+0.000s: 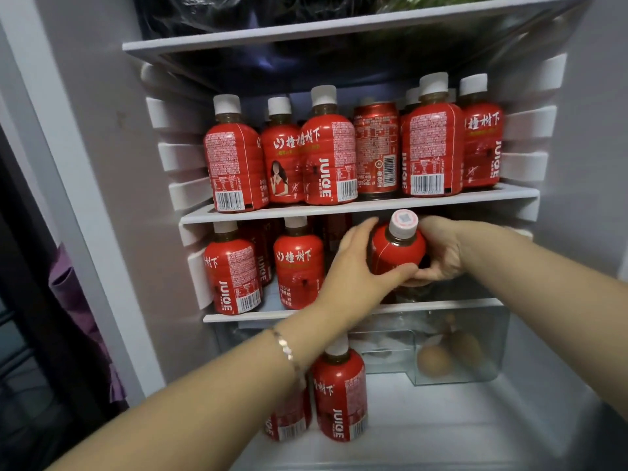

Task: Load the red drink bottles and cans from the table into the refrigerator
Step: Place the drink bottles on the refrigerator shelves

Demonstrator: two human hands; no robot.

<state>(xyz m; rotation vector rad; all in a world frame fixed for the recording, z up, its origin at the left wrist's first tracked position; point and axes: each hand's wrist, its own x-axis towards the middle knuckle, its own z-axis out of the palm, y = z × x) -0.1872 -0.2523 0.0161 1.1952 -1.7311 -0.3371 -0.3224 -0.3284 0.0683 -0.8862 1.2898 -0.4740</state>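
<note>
I face an open refrigerator. A red juice bottle (398, 248) with a white cap is tilted toward me at the mouth of the middle shelf (258, 316). My left hand (356, 266) grips its left side and my right hand (441, 249) grips its right side. The upper shelf (441, 200) carries several red bottles and a red can (375, 147). Two more red bottles (299, 263) stand upright on the middle shelf's left part. Another red bottle (341, 394) stands on the fridge floor, with one partly hidden behind my left forearm.
A clear drawer (489, 351) under the middle shelf holds brown eggs (435, 362). Dark bagged items (238, 11) lie on the top shelf. White side rails line both inner walls. A purple cloth (78, 311) hangs at the left beyond the fridge frame.
</note>
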